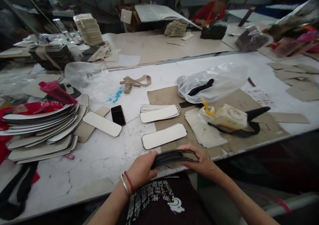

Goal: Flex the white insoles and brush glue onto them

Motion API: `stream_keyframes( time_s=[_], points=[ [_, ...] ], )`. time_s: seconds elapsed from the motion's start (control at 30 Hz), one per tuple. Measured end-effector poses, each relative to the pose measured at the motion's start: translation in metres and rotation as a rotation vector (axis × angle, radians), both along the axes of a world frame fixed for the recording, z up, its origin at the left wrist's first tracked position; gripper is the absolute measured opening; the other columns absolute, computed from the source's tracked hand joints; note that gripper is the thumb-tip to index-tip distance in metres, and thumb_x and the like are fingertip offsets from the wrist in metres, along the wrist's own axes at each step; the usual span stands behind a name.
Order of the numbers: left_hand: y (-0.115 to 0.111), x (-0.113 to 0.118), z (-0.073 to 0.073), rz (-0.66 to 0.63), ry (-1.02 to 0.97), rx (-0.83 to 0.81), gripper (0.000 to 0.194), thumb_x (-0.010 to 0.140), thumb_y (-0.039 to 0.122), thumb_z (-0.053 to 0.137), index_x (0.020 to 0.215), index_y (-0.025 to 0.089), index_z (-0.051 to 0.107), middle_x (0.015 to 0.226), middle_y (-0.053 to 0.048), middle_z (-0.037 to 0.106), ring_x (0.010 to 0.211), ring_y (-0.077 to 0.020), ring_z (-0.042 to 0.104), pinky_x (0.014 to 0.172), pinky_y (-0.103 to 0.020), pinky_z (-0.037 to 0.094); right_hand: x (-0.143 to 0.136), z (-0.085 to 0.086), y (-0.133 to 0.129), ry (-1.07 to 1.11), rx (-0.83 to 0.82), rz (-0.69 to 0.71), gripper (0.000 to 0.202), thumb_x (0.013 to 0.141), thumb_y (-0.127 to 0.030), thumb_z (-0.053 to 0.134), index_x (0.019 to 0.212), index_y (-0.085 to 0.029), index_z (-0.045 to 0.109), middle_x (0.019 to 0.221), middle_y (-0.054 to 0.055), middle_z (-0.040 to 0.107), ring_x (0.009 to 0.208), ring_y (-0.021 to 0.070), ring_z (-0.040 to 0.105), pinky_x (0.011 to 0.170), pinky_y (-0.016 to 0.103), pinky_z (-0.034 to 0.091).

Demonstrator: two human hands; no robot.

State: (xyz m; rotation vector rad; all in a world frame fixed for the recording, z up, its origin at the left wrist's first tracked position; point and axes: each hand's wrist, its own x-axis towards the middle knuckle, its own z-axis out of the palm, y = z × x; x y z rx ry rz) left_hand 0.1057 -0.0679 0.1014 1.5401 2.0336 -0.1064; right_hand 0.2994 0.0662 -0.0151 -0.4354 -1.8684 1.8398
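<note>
A stack of thin black strips is held level at the table's front edge, close to my body. My left hand grips its left end, thumb on top, with bracelets at the wrist. Around the right end, where the layers fan slightly apart, my right hand is closed. Just beyond my hands lies a small pile of white rounded panels with dark edges. Behind that pile sits another pile of white panels, its layers a little spread. A single white panel rests further left.
Tall stacked curved panels occupy the left side, by a black phone. A yellowed plastic container stands right on brown board, near a clear plastic bag. Across the table, a person in red bends over dark material.
</note>
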Motion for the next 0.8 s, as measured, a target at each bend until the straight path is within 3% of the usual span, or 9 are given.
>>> stream_keyframes(
  time_s=[0.1,0.23,0.37,0.47,0.53,0.63,0.7,0.8],
  points=[
    [0.013,0.007,-0.031,-0.104,0.144,-0.08,0.036,0.071,0.015,0.059,0.104,0.018,0.043,0.093,-0.004,0.055,0.083,-0.0233,0.053,0.07,-0.03,0.042,0.003,-0.038,0.005,-0.064,-0.023,0.015,0.037,0.074,-0.029,0.065,0.107,-0.015,0.054,0.104,0.007,0.058,0.1,0.0192,0.054,0.093,0.035,0.041],
    [0.014,0.017,-0.066,-0.142,0.314,-0.132,0.034,0.068,0.011,0.055,0.1,0.015,0.044,0.092,-0.008,0.054,0.081,-0.0266,0.053,0.068,-0.034,0.044,-0.006,-0.088,-0.001,-0.168,0.101,0.025,0.038,0.069,-0.021,0.066,0.105,-0.015,0.054,0.099,0.006,0.058,0.094,0.0189,0.054,0.087,0.034,0.043],
    [0.012,0.027,-0.075,-0.133,0.355,-0.131,0.04,0.066,0.012,0.059,0.103,0.014,0.044,0.096,-0.01,0.051,0.082,-0.0276,0.052,0.071,-0.037,0.045,-0.01,-0.101,-0.009,-0.107,0.4,-0.068,0.062,0.069,-0.024,0.069,0.125,-0.019,0.044,0.122,0.01,0.046,0.114,0.0218,0.043,0.099,0.037,0.035],
    [0.007,0.028,-0.066,-0.113,0.395,-0.098,0.057,0.067,0.015,0.062,0.12,0.016,0.038,0.099,-0.009,0.05,0.083,-0.0275,0.051,0.074,-0.039,0.045,-0.012,-0.098,-0.011,-0.075,0.499,-0.059,0.05,0.073,-0.025,0.067,0.12,-0.021,0.049,0.114,0.008,0.049,0.107,0.0202,0.045,0.095,0.036,0.037],
    [-0.009,0.024,-0.058,-0.079,0.445,-0.036,0.069,0.067,0.017,0.066,0.128,0.019,0.032,0.101,-0.008,0.05,0.088,-0.0277,0.049,0.081,-0.042,0.043,-0.014,-0.097,-0.01,-0.063,0.488,-0.032,0.039,0.077,-0.025,0.064,0.114,-0.021,0.052,0.103,0.006,0.053,0.098,0.0183,0.048,0.089,0.034,0.04],
    [-0.056,0.012,-0.054,0.053,0.543,0.123,0.077,0.066,0.022,0.073,0.13,0.02,0.03,0.11,-0.01,0.049,0.102,-0.0293,0.044,0.096,-0.049,0.033,-0.016,-0.098,-0.008,-0.045,0.45,-0.009,0.037,0.078,-0.024,0.063,0.113,-0.021,0.052,0.1,0.005,0.053,0.095,0.017,0.049,0.086,0.032,0.041],
    [-0.096,0.004,-0.059,0.153,0.583,0.285,0.076,0.07,0.029,0.072,0.131,0.021,0.028,0.118,-0.012,0.045,0.112,-0.0313,0.039,0.102,-0.055,0.025,-0.016,-0.099,-0.006,-0.043,0.422,0.004,0.038,0.077,-0.022,0.063,0.113,-0.021,0.052,0.1,0.005,0.053,0.094,0.0167,0.05,0.086,0.032,0.041],
    [-0.139,0.0,-0.077,0.398,0.444,0.495,0.068,0.079,0.048,0.06,0.132,0.021,0.026,0.125,-0.012,0.04,0.117,-0.0308,0.037,0.102,-0.053,0.031,-0.016,-0.101,-0.005,-0.031,0.385,0.031,0.037,0.078,-0.022,0.063,0.112,-0.021,0.052,0.101,0.006,0.052,0.095,0.0166,0.05,0.086,0.031,0.042]
  ],
)
